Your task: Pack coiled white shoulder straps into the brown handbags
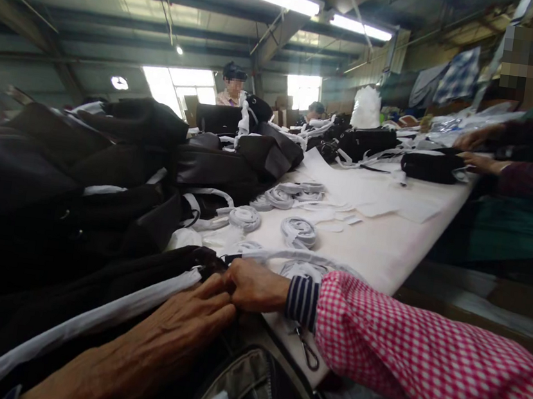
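My left hand [210, 302] and my right hand [256, 285] meet at the near end of the table, with fingers closed on the edge of a black bag [140, 281]. My fingers hide the exact spot they pinch. A handle wrapped in white paper [86, 326] runs along this bag, ending at a small metal ring beside my left fingers. Below my hands is another dark bag [244, 378] with an open-looking zipper. A metal snap hook [310, 352] hangs under my right wrist.
Dark bags [128, 137] are heaped on the left. Coiled straps wrapped in white [299, 231] and paper sheets [365, 186] lie on the white table [402, 242]. To the right, a co-worker's hands [483, 158] touch a small black bag [430, 166]. Other people sit farther back.
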Action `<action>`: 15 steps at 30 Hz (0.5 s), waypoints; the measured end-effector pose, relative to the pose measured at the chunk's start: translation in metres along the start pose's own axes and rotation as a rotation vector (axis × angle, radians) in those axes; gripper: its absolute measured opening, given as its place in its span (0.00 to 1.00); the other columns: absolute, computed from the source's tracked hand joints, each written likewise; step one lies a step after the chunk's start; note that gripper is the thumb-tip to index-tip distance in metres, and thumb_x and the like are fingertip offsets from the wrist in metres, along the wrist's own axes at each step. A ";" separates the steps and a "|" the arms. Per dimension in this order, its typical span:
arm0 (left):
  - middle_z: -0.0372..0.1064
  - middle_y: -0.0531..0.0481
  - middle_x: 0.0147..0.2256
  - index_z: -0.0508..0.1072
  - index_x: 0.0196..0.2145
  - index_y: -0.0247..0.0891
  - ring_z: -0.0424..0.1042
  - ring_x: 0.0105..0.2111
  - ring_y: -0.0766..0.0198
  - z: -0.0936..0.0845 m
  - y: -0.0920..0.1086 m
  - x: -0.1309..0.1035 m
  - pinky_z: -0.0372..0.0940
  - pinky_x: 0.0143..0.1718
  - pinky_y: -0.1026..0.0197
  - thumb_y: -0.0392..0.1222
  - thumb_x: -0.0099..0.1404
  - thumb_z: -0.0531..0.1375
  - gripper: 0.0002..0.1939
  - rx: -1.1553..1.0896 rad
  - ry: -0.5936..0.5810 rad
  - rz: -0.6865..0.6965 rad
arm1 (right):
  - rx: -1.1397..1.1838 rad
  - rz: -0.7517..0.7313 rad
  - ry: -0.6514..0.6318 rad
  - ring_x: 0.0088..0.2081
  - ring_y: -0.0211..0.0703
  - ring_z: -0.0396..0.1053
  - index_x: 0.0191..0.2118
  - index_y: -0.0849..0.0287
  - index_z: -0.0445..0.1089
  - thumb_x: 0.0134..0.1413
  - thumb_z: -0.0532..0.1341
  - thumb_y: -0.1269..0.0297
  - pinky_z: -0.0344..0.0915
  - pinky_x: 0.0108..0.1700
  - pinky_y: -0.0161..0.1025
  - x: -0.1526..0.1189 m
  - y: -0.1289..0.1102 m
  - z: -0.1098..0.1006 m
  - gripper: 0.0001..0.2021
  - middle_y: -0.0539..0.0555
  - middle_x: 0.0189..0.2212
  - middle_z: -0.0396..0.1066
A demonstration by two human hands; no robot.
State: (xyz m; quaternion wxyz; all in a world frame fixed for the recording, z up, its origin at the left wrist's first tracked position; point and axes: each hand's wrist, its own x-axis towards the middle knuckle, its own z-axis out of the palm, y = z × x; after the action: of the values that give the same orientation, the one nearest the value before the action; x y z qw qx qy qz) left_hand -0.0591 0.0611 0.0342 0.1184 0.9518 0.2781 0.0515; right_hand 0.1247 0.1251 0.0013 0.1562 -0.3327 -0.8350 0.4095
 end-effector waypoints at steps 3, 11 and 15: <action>0.73 0.48 0.47 0.75 0.45 0.49 0.65 0.50 0.52 0.000 0.001 -0.002 0.65 0.54 0.55 0.46 0.75 0.48 0.15 -0.023 0.012 -0.024 | 0.067 0.005 0.024 0.25 0.34 0.60 0.21 0.62 0.65 0.42 0.58 0.80 0.51 0.25 0.31 0.008 -0.001 0.006 0.08 0.46 0.18 0.58; 0.74 0.50 0.48 0.75 0.49 0.54 0.67 0.48 0.52 0.010 0.000 -0.032 0.66 0.52 0.54 0.48 0.76 0.46 0.18 -0.037 0.050 -0.093 | 0.116 0.014 -0.051 0.25 0.34 0.58 0.21 0.62 0.66 0.45 0.59 0.78 0.50 0.25 0.31 0.016 0.006 0.015 0.07 0.45 0.19 0.58; 0.66 0.54 0.63 0.60 0.67 0.61 0.64 0.59 0.51 0.024 -0.010 -0.080 0.64 0.60 0.53 0.48 0.76 0.49 0.25 -0.055 0.065 -0.104 | 0.139 -0.002 -0.131 0.26 0.34 0.58 0.23 0.61 0.63 0.51 0.58 0.76 0.53 0.26 0.31 0.005 0.002 0.010 0.09 0.46 0.21 0.59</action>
State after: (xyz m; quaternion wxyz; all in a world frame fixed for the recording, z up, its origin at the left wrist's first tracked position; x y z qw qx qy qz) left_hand -0.1273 0.0209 0.0061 0.1378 0.9304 0.3292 0.0836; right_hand 0.1168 0.1237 -0.0069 0.1244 -0.2927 -0.8133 0.4873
